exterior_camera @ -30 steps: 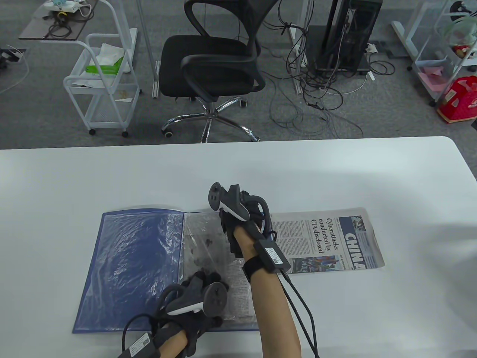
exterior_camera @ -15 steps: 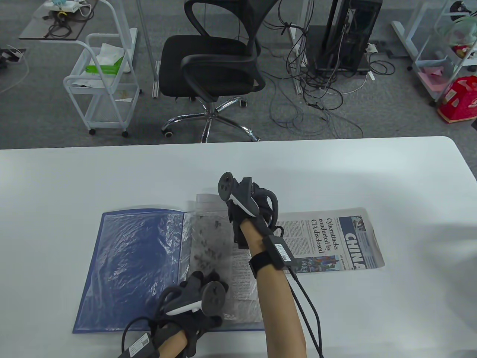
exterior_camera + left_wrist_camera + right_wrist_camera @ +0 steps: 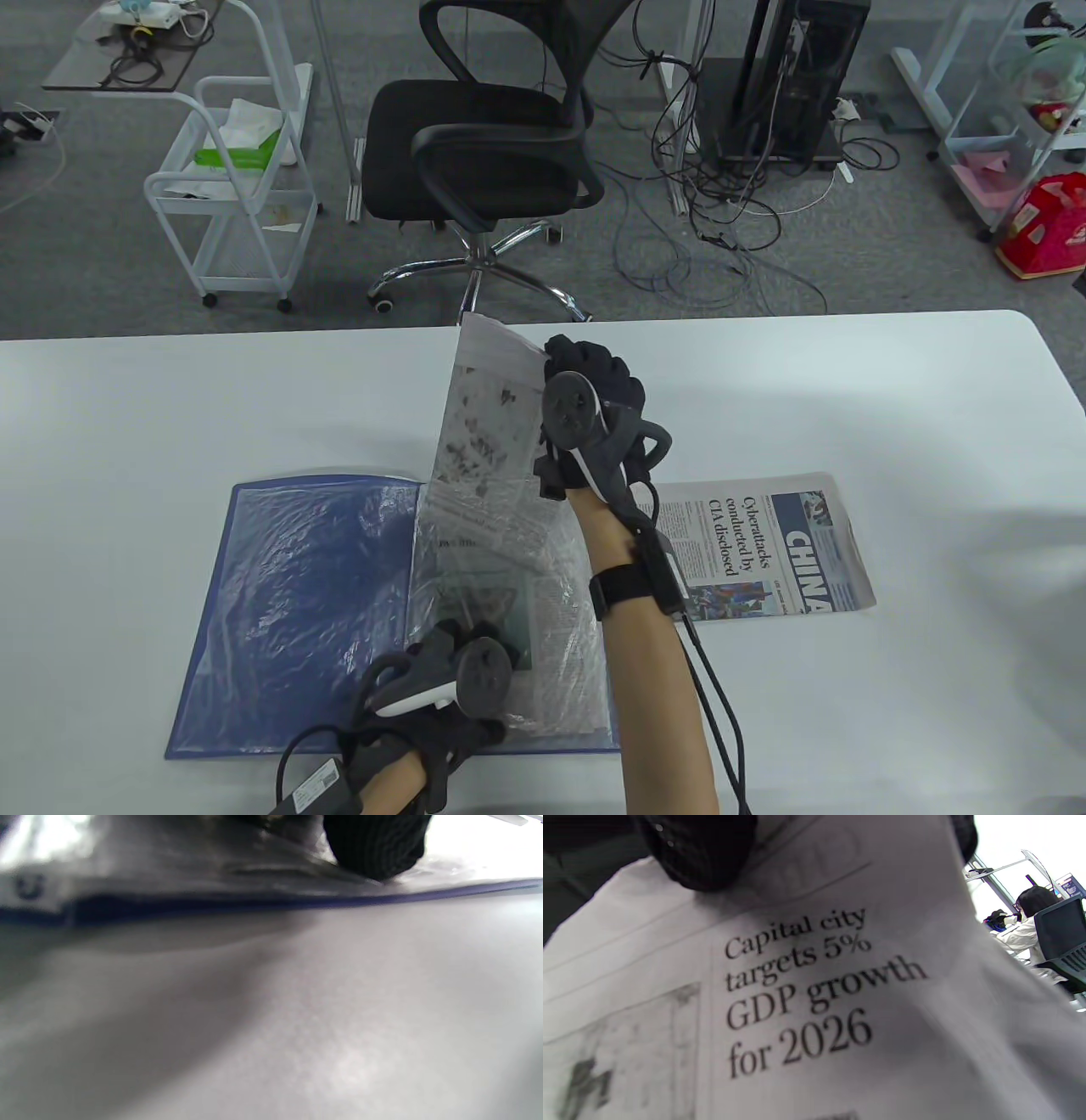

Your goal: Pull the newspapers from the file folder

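Beyond the far edge of the white table (image 3: 848, 399): a black office chair (image 3: 492, 153), a white wire trolley (image 3: 229, 195) on the left, a tangle of cables (image 3: 730, 221) round a dark computer tower (image 3: 789, 76), a red bag (image 3: 1048, 229) at far right. On the table, an open blue file folder (image 3: 288, 611) with crinkled clear sleeves lies flat near the front edge. Just right of it a folded newspaper (image 3: 764, 552) lies flat, masthead toward the right, long axis running left to right; the right forearm crosses over its left end. The folder's right-hand sleeve (image 3: 560, 679) holds a second newspaper sheet (image 3: 488, 416), partly out: lower part inside the plastic, upper end raised off the table and pointing away toward the chair, long axis front to back. Right hand (image 3: 594, 407) grips this sheet at its top right edge, fingers (image 3: 700, 849) closed on the paper; the right wrist view shows the headline "Capital city targets 5% GDP growth for 2026" close up. Left hand (image 3: 458, 679) rests on the folder's lower right page, pressing it down; a fingertip (image 3: 377, 844) touches the plastic near the blue edge. How the other left fingers lie, cannot tell; the tracker hides them.
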Demonstrator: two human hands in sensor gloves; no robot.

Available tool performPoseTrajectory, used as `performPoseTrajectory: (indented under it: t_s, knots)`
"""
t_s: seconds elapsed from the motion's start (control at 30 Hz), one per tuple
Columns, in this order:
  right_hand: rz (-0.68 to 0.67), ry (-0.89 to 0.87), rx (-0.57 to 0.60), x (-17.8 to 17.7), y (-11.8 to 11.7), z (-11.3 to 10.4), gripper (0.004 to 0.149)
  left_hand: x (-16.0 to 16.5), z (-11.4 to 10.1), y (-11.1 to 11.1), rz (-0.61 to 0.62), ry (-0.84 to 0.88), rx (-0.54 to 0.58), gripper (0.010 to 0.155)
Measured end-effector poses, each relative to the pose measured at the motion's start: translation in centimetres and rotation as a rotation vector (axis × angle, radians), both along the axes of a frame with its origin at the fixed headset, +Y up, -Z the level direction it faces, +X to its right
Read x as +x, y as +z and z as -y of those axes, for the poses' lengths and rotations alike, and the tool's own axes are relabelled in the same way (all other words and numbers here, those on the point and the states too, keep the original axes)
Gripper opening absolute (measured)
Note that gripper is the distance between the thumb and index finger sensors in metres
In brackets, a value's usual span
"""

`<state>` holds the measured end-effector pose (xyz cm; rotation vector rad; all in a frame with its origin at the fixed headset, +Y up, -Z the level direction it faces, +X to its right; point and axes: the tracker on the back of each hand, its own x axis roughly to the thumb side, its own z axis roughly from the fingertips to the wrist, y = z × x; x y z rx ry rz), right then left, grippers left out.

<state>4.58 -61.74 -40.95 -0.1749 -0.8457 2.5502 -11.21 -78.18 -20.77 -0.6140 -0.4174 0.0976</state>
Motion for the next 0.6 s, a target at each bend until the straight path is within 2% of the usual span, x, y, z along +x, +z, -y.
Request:
performPoseTrajectory:
  t_s: [0.23, 0.33, 0.5, 0.6]
  knots:
    - [-0.032, -0.358, 0.056, 6.7, 2.9, -5.0, 0.039, 0.0, 0.0, -0.1, -0.003, 0.005, -0.006, 0.077]
    - [-0.016, -0.463, 0.036, 9.8, 4.4, -5.7, 0.039, 0.0, 0.0, -0.1, -0.004, 0.006, -0.007, 0.077]
    - [0.053, -0.600, -0.041, 16.5, 7.2, -3.7, 0.039, -0.1, 0.1, -0.1, -0.007, 0.010, -0.010, 0.077]
    - [0.135, -0.653, -0.100, 20.8, 8.9, -0.6, 0.039, -0.1, 0.1, -0.1, -0.009, 0.011, -0.012, 0.077]
